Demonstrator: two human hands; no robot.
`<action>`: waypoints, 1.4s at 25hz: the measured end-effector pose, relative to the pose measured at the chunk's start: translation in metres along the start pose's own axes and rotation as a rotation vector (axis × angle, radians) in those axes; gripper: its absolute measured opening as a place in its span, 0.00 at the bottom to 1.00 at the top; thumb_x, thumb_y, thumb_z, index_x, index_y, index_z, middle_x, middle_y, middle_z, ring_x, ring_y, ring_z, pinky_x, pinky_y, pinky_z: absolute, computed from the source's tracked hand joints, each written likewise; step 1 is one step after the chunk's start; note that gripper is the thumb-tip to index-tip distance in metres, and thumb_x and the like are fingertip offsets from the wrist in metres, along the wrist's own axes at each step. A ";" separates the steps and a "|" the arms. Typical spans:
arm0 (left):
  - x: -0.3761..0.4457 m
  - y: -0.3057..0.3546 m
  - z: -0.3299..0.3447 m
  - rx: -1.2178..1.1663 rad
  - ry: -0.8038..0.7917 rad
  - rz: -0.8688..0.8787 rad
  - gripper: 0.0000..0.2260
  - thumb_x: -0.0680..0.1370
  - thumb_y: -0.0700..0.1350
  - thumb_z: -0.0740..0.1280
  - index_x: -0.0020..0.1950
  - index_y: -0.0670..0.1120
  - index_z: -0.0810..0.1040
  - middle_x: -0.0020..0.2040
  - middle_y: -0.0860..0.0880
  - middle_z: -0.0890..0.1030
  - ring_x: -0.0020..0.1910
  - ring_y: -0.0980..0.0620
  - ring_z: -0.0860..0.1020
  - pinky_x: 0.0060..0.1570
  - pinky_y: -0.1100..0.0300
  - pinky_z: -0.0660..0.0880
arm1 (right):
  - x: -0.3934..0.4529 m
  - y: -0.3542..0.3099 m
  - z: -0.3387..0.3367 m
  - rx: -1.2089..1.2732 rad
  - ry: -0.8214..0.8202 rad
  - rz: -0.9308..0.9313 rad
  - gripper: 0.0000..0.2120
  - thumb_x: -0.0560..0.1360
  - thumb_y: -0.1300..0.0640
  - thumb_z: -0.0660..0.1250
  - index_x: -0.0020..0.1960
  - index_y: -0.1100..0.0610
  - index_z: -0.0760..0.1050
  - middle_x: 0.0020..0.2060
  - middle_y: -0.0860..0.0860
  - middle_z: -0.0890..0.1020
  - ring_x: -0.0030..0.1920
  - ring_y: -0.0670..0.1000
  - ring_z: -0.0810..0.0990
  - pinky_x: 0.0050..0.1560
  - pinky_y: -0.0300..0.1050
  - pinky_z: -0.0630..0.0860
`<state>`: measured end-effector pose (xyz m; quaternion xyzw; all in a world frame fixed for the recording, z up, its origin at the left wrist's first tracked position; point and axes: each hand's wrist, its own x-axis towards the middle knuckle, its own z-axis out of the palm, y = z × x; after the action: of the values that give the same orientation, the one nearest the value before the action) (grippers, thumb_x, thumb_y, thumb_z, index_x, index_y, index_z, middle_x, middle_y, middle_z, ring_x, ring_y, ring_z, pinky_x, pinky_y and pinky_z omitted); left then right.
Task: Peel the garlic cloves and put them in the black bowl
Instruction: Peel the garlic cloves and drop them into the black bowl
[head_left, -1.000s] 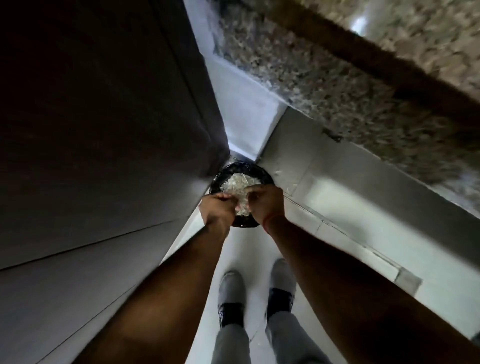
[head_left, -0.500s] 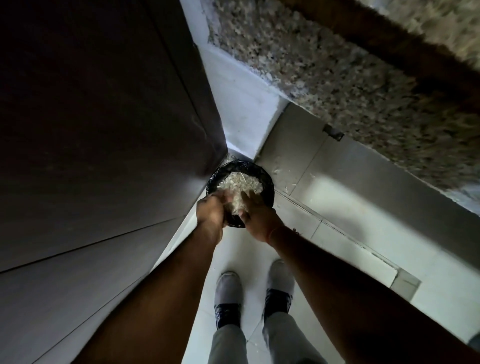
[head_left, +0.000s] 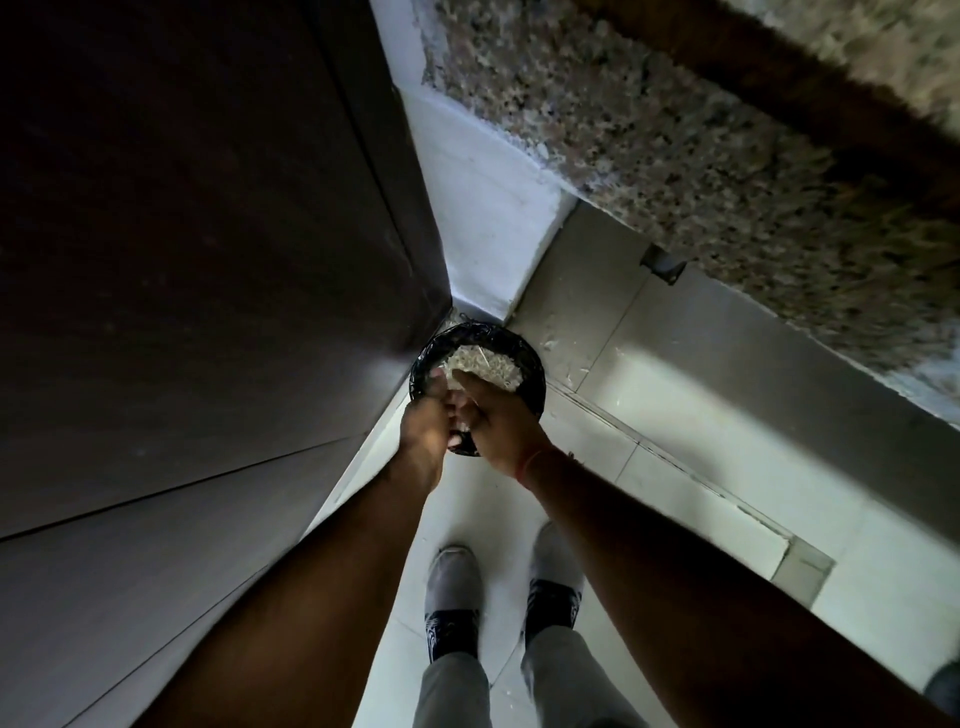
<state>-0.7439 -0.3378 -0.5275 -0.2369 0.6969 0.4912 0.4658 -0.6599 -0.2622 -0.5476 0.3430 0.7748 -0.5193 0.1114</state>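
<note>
Both hands meet low over a black round container (head_left: 535, 374) that stands on the floor in the corner between a dark door (head_left: 208, 234) and a speckled stone worktop (head_left: 675, 156). The left hand (head_left: 423, 428) has its fingers curled inward, its grip narrow around something too small and too hidden to name. The right hand (head_left: 498, 421) lies touching it, fingers reaching forward over the pale heap (head_left: 485, 364) inside the container; whether that grip holds a clove or only brushes the heap cannot be told. The heap looks like dry papery skins, though its grain is too fine to be sure. Whether this dark container is the task's black bowl or a bin for peelings is also unclear; its thin glossy wall suggests a liner bag.

As a judgement, a garlic clove is light, small and firm, with a brittle skin that flakes and a slightly tacky, slippery surface once bare. It is best pinched at its blunt root end between thumb and forefinger, while the other hand's nails lift the skin from the pointed tip. Squeezing hard would bruise it or let it shoot out. The skins weigh almost nothing and cling to fingers, so rubbing the fingertips together over the container should shed them. A few pale flecks (head_left: 550, 343) already lie on the floor tiles (head_left: 675, 415) just beside the rim.
</note>
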 end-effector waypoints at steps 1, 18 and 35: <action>0.001 0.004 0.006 -0.051 -0.009 -0.010 0.22 0.83 0.62 0.61 0.52 0.44 0.82 0.47 0.50 0.84 0.45 0.52 0.81 0.51 0.58 0.78 | -0.001 -0.006 0.003 0.062 0.014 -0.050 0.24 0.83 0.53 0.56 0.78 0.52 0.68 0.71 0.57 0.77 0.71 0.57 0.74 0.73 0.50 0.69; -0.022 0.015 0.004 -0.222 -0.225 -0.086 0.22 0.84 0.59 0.55 0.62 0.47 0.80 0.47 0.49 0.84 0.42 0.48 0.80 0.43 0.55 0.76 | -0.017 0.023 -0.009 -0.335 -0.253 0.136 0.28 0.85 0.47 0.51 0.83 0.45 0.48 0.83 0.53 0.51 0.82 0.55 0.52 0.79 0.56 0.57; -0.379 0.064 0.026 1.283 -0.532 0.890 0.19 0.85 0.53 0.60 0.68 0.41 0.78 0.66 0.42 0.80 0.66 0.44 0.77 0.67 0.56 0.69 | -0.379 -0.148 -0.192 -0.301 0.350 0.232 0.27 0.85 0.49 0.58 0.82 0.51 0.59 0.80 0.54 0.62 0.79 0.57 0.61 0.78 0.53 0.61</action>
<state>-0.6111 -0.3364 -0.1658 0.4979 0.7370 0.1760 0.4219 -0.4397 -0.2838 -0.1556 0.4938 0.8063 -0.3146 0.0841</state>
